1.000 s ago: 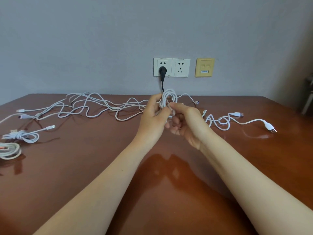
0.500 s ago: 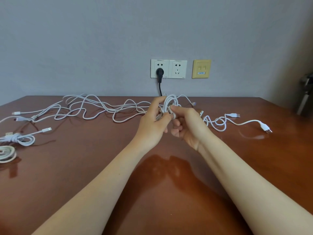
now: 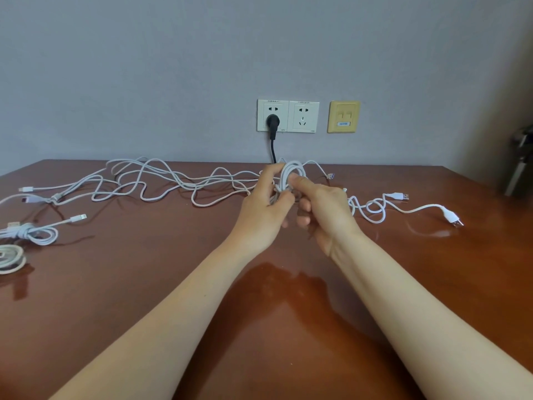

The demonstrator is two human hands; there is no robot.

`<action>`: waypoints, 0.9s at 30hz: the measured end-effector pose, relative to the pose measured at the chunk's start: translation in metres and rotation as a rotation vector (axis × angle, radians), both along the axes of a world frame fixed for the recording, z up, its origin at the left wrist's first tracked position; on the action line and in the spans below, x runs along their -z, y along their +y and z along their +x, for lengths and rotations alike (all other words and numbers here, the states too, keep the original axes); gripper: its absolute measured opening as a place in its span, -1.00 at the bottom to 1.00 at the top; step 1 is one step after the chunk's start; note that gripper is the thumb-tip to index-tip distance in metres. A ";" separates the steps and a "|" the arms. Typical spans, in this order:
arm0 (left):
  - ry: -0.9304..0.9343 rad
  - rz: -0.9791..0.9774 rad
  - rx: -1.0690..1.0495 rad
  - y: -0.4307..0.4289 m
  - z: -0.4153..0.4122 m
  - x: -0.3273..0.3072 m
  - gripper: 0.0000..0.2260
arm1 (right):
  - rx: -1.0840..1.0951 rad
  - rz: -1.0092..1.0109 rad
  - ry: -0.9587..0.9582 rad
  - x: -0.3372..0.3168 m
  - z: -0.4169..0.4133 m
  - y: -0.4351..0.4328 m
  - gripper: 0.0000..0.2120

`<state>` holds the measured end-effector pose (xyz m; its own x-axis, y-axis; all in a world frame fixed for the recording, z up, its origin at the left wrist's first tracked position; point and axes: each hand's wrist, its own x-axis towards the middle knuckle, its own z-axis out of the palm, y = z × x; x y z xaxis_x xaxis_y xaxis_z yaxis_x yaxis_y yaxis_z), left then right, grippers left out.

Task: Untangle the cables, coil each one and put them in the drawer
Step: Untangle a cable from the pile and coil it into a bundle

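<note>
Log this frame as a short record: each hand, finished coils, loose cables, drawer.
left hand: grips the white coil
right hand: pinches the same coil from the other side
finished: bundled cable and flat coil at the table's left edge
loose: tangle across the far left; short cable on the right
drawer: not in view
wall: black plug in the left socket

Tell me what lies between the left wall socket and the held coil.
In the head view, a black cord hangs from the socket down toward the coil; otherwise bare wall.
</note>
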<state>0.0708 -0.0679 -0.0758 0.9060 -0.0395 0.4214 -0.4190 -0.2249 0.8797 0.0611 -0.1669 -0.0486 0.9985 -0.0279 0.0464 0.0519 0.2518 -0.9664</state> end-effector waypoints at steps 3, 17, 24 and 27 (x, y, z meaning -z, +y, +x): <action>0.038 0.032 0.035 -0.004 -0.003 0.001 -0.67 | 0.032 0.062 0.040 0.001 0.003 -0.005 -0.75; 0.184 -0.208 0.071 0.002 -0.003 0.000 -0.66 | -0.282 -0.252 0.112 0.016 0.020 -0.021 -0.83; 0.278 -0.435 0.165 -0.005 -0.001 -0.004 -0.71 | -0.111 -0.171 -0.064 0.012 0.009 -0.014 -0.82; 0.291 -0.484 0.217 -0.006 0.000 -0.004 -0.68 | -0.049 -0.179 -0.127 0.013 0.005 -0.010 -0.84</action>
<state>0.0703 -0.0736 -0.0719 0.9796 -0.1018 0.1732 -0.1369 0.2930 0.9463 0.0657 -0.1768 -0.0612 0.9842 0.0407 0.1721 0.1683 0.0821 -0.9823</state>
